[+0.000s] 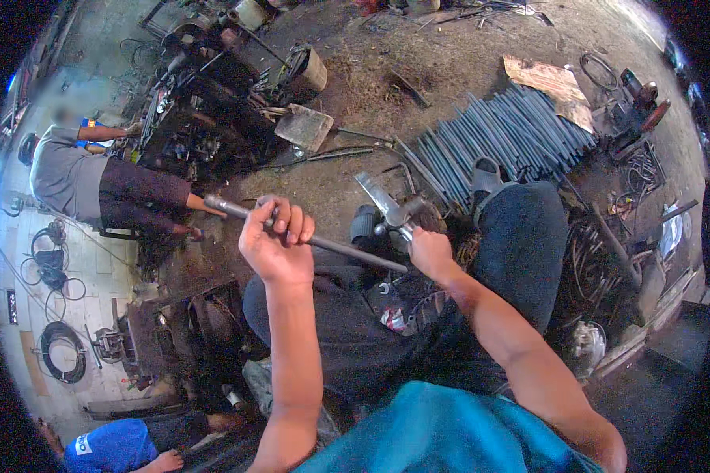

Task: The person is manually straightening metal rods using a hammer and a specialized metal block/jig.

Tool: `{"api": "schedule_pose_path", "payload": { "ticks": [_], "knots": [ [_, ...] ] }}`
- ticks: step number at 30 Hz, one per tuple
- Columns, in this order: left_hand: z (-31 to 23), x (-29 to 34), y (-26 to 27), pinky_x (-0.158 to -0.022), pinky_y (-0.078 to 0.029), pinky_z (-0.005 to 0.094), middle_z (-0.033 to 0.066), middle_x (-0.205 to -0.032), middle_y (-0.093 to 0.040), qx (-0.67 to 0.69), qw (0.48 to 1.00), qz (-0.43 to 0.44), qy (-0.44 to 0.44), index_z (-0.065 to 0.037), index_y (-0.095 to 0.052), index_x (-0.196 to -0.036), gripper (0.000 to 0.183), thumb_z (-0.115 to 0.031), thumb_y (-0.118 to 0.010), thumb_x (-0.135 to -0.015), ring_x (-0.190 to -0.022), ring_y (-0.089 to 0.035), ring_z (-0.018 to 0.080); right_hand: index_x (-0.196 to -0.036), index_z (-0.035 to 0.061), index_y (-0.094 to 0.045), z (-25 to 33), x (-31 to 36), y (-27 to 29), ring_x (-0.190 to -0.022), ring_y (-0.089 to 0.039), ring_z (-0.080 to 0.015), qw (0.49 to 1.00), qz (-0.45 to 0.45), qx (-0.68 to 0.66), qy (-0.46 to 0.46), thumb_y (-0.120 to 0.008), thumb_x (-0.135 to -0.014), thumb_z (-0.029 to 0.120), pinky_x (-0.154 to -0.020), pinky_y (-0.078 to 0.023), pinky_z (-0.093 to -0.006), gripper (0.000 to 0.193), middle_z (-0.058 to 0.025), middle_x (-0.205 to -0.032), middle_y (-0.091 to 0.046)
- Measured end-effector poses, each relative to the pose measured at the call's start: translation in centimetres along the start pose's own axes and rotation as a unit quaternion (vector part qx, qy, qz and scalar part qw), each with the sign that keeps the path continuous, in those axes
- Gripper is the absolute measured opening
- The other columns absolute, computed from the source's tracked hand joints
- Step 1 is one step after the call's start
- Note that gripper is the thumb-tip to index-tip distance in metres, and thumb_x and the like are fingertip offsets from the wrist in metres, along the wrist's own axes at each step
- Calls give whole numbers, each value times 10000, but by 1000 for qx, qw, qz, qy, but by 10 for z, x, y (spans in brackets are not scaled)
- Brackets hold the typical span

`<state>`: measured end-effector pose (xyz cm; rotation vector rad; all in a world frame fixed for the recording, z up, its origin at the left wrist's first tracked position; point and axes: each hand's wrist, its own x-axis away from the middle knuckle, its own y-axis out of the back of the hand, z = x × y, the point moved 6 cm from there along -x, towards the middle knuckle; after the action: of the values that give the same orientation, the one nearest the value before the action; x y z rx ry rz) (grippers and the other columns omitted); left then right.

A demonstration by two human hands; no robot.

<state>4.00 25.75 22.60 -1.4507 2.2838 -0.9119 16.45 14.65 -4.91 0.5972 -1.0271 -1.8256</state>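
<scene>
My left hand (278,240) is closed around a long grey metal rod (347,251), which slants from upper left to lower right in front of me. The rod's upper left end looks thicker than the rest. On the right, my right hand (432,256) grips a hammer (394,221) with a rounded knob on its head. A shiny flat metal piece (373,191) shows just beyond the head; whether it belongs to the hammer I cannot tell. The rod's lower right end lies close to my right hand, apparently apart from the hammer. My knees are on either side.
Many grey rods (497,138) lie in a pile beyond my right foot, partly under a wooden board (548,83). An open-end wrench (384,289) lies below the rod. A person (95,177) sits by dark machinery at left; another in blue (114,448) is at lower left.
</scene>
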Motion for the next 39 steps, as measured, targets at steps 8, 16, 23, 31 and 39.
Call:
{"api": "schedule_pose_path", "payload": {
  "ticks": [8,16,23,31,39],
  "knots": [
    [30,-50,26,-456,-282,273,-18,-548,-360,-76,995,-40,49,-57,-540,-814,106,-162,-545,-824,-436,-303,104,-789,34,-623,24,-40,-11,-698,-667,-295,990,94,77,72,-568,-777,162,-631,-525,-421,140,-143,-733,-662],
    [49,-72,65,-459,-273,282,-22,-540,-354,-54,989,-82,110,-80,-514,-765,105,-169,-531,-818,-432,-295,103,-916,25,-593,25,-52,1,-741,-656,-357,986,150,57,50,-560,-824,319,-675,-520,-459,311,-188,-786,-660],
    [15,-84,51,-446,-220,267,-39,-526,-264,73,993,9,87,-115,-446,-700,235,-267,-514,-866,-428,-224,91,-1022,22,-588,-16,-95,38,-697,-649,-343,961,126,-225,-100,-465,-905,501,-624,-515,-442,509,-179,-906,-661],
    [-5,-89,72,-462,-227,274,-32,-491,-231,317,948,-7,-10,-147,-310,-601,369,-321,-458,-891,-421,-204,105,-1243,0,-483,58,-89,166,-1078,-572,-293,468,141,-872,16,-231,-929,613,-855,-474,-381,734,-190,-1260,-529],
    [2,-86,43,-489,-224,276,-26,-547,-224,411,911,-18,-30,-145,-284,-604,376,-306,-489,-875,-472,-209,119,-1415,-23,-267,89,-85,231,-1335,-330,-344,268,82,-955,102,-246,-872,693,-1106,-248,-421,899,-197,-1448,-330]
  ]
}}
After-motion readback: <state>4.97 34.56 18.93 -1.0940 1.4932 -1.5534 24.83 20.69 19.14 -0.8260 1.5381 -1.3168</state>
